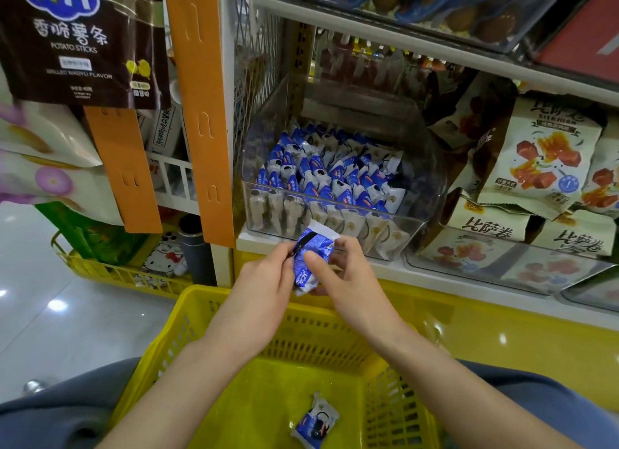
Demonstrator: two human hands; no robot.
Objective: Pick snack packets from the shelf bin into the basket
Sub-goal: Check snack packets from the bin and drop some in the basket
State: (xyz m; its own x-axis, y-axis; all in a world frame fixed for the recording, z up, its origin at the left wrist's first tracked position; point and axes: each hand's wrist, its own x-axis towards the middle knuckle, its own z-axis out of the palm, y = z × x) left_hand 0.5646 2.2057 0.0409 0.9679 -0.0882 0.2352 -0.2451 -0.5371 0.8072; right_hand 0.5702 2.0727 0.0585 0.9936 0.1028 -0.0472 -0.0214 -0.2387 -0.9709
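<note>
A clear plastic shelf bin (422,167) holds several blue and white snack packets (321,177) standing in rows. In front of the bin, above the basket's far rim, both hands hold one blue and white packet (310,254) upright. My left hand (264,281) pinches its left edge. My right hand (345,271) grips its right side, thumb across the front. Below them sits a yellow perforated basket (234,318). One packet of the same kind (315,422) lies on the basket's floor.
Cream packets with red food pictures (542,160) fill the bin to the right. A brown potato-stick bag (83,43) hangs on orange strips (197,107) at the left. A second yellow basket (117,274) stands on the shiny floor at the left.
</note>
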